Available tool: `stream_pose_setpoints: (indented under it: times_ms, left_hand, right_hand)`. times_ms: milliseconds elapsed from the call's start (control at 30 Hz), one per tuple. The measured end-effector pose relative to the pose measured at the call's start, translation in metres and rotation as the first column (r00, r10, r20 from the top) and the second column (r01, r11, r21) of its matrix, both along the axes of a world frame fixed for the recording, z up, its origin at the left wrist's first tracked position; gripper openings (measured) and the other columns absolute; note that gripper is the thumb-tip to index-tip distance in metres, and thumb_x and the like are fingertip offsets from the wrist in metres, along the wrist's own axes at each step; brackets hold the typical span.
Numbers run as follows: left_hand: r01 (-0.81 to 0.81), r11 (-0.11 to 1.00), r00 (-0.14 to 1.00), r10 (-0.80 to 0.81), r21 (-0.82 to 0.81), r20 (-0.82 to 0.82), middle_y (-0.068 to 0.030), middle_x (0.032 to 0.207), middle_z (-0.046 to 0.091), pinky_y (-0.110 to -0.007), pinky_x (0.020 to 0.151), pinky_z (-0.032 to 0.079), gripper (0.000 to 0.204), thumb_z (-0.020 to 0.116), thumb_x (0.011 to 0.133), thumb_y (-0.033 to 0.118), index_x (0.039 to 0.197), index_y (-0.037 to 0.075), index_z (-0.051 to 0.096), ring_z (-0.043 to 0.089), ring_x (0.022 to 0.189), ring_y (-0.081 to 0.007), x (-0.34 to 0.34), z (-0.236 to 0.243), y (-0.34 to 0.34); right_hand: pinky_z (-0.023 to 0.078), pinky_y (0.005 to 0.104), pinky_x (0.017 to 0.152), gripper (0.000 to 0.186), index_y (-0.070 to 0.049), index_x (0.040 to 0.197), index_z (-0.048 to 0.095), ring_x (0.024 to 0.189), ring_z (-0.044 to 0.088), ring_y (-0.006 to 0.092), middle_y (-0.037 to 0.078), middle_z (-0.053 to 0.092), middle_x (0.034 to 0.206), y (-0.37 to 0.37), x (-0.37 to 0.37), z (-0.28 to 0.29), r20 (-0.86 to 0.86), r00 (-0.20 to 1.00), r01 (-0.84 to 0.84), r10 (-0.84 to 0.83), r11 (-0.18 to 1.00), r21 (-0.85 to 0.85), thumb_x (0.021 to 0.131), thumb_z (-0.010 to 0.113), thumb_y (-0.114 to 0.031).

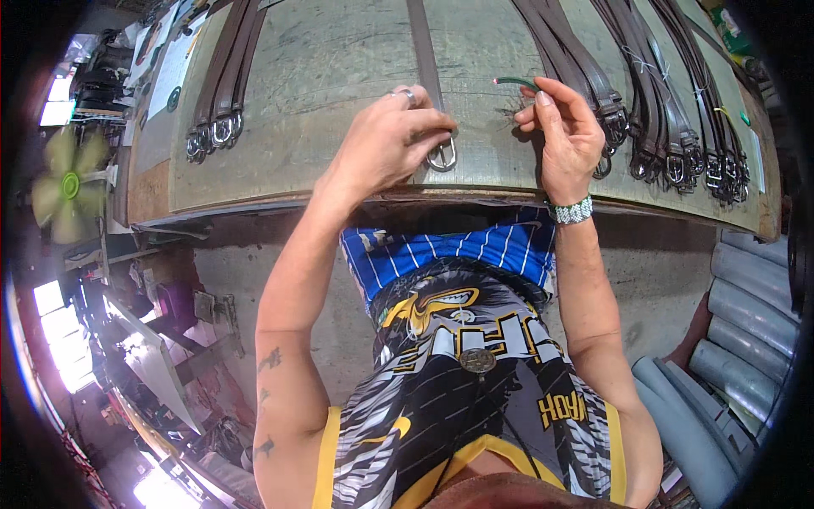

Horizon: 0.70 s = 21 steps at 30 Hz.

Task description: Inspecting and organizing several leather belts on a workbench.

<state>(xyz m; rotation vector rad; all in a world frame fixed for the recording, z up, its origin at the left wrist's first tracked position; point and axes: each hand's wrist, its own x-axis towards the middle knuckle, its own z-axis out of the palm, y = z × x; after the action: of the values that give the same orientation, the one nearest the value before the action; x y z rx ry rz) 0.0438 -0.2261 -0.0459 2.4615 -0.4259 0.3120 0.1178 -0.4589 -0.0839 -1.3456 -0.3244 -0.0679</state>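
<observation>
A brown leather belt [426, 51] runs down the middle of the bench toward me, with its silver buckle [442, 158] near the front edge. My left hand [386, 140] is closed on the belt just above the buckle, thumb and forefinger pinched together. To the right, my right hand [566, 131] pinches a short, curved, dark green stick [515, 81] with a pinkish tip pointing left. This tip stays apart from the belt. Dark thread-like scraps [514, 112] lie on the bench beside the right fingers.
Brown belts [231, 76] with buckles lie in a bunch at left. More belt bundles [657, 102], some tied with string, fill the right side of the bench [339, 51]. A fan [71, 178] stands beyond the bench's left end. Grey rolls [746, 322] are stacked at lower right.
</observation>
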Motion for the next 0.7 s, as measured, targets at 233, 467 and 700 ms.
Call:
stream_pose_setpoints:
  times_ms: [233, 467, 700]
  left_hand:
    - [0.099, 0.995, 0.994, -0.099, 0.014, -0.036, -0.0094, 0.107, 0.071, -0.040, 0.095, 0.049, 0.022, 0.072, 0.089, 0.016, 0.108, 0.005, 0.074, 0.062, 0.109, -0.0289, 0.009, 0.009, 0.020]
    - [0.167, 0.986, 0.984, -0.166, 0.010, -0.070, -0.0092, 0.114, 0.072, -0.041, 0.096, 0.050, 0.024, 0.072, 0.089, 0.017, 0.109, 0.005, 0.074, 0.062, 0.109, -0.0288, 0.016, 0.003, 0.024]
    - [0.148, 0.987, 0.988, -0.150, -0.067, -0.025, -0.0094, 0.107, 0.074, -0.041, 0.092, 0.051, 0.017, 0.070, 0.090, 0.013, 0.104, 0.004, 0.073, 0.064, 0.101, -0.0290, 0.020, -0.012, 0.030]
  right_hand:
    - [0.056, 0.0222, 0.066, 0.023, 0.004, 0.121, 0.065, 0.077, 0.068, 0.0098, 0.012, 0.073, 0.103, 0.000, -0.001, -0.003, 0.011, 1.000, -0.008, 0.008, 1.000, -0.017, 0.101, 0.061, -0.006]
    - [0.057, 0.0233, 0.067, 0.023, 0.005, 0.121, 0.064, 0.078, 0.069, 0.0118, 0.015, 0.073, 0.104, -0.005, -0.003, -0.003, 0.018, 1.000, -0.002, 0.003, 0.999, -0.040, 0.102, 0.059, -0.006]
    - [0.057, 0.0235, 0.067, 0.023, 0.005, 0.121, 0.064, 0.078, 0.069, 0.0124, 0.016, 0.073, 0.105, 0.002, -0.001, 0.001, 0.032, 0.999, -0.004, 0.005, 0.999, -0.053, 0.101, 0.060, -0.005]
